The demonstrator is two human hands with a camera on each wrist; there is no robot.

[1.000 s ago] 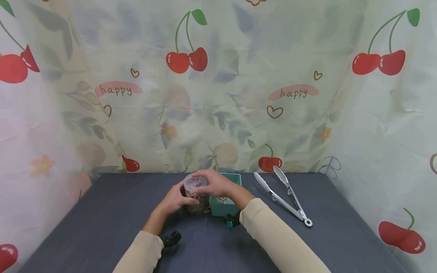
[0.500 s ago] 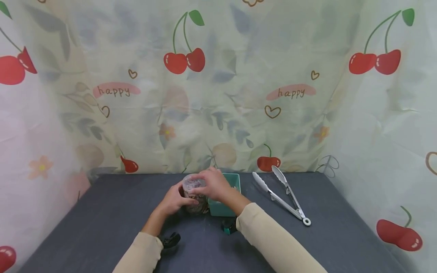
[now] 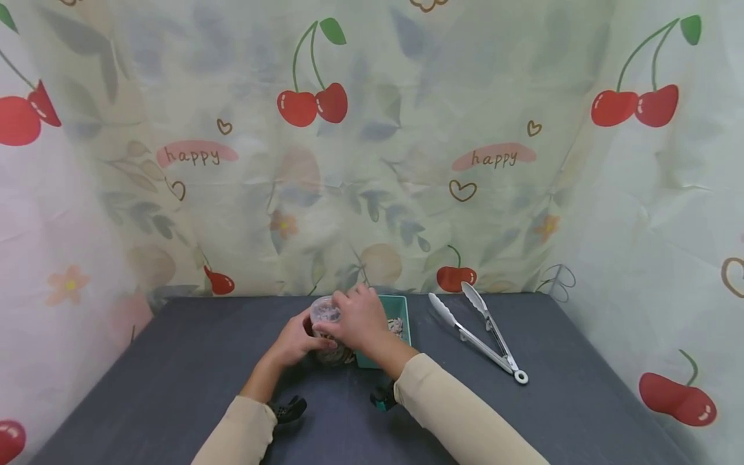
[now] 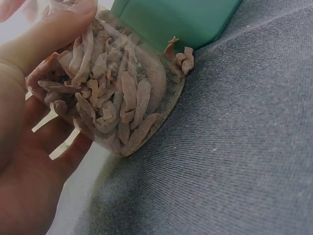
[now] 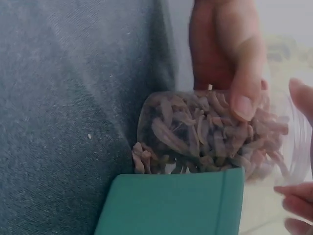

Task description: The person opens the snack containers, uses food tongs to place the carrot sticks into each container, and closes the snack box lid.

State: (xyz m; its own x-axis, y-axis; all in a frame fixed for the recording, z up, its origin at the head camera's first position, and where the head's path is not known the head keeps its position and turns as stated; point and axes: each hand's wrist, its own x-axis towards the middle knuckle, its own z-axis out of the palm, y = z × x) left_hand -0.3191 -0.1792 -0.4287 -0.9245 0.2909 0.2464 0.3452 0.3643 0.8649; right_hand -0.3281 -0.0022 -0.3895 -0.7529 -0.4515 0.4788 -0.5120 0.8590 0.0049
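A clear plastic jar (image 4: 112, 88) full of dried brownish strips stands on the dark table. My left hand (image 3: 299, 339) grips its side, thumb across the front and fingers behind, as the left wrist view shows. At the top, my right hand (image 3: 360, 316) holds the rim of the see-through lid (image 3: 325, 310) between thumb and fingers. In the right wrist view only the right fingertips (image 5: 303, 98) appear, around the jar's top end. A few loose strips (image 5: 142, 156) lie at the jar's base, beside the teal box (image 5: 171, 205).
The teal box, its rim (image 3: 395, 297) partly behind my right hand, holds more strips. Open metal tongs (image 3: 485, 339) lie to the right of it on the dark cloth-covered table (image 3: 221, 361). A cherry-printed curtain (image 3: 372, 161) hangs along the back and sides.
My right hand has turned at the lid, its wrist swinging left and toward me, baring more of the box's contents. The left hand keeps its grip on the jar.
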